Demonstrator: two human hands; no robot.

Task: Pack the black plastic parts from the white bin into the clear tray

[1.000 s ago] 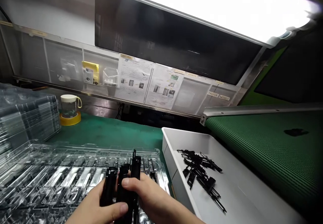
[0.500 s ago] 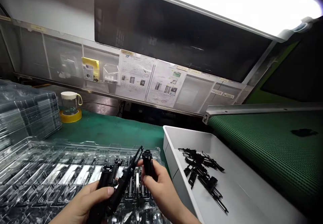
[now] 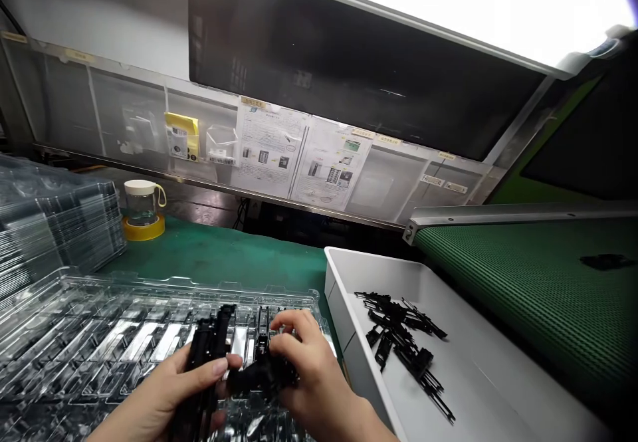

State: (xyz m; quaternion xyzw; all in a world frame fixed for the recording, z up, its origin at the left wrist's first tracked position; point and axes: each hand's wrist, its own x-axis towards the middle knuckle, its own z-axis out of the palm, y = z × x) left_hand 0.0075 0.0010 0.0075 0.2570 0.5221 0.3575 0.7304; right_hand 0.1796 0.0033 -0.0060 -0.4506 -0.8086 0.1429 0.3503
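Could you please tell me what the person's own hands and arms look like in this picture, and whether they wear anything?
Both the left hand and the right hand are bare: no gloves, finger cots or rings show. The fingers have short, plain nails. The forearms are uncovered where they show, with no sleeve, watch or wrist strap in view.

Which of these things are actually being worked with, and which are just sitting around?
In use: left hand and right hand holding black plastic parts over the clear tray; white bin of loose parts.
Lying about: jar, yellow tape roll, tray stack, posted sheets.
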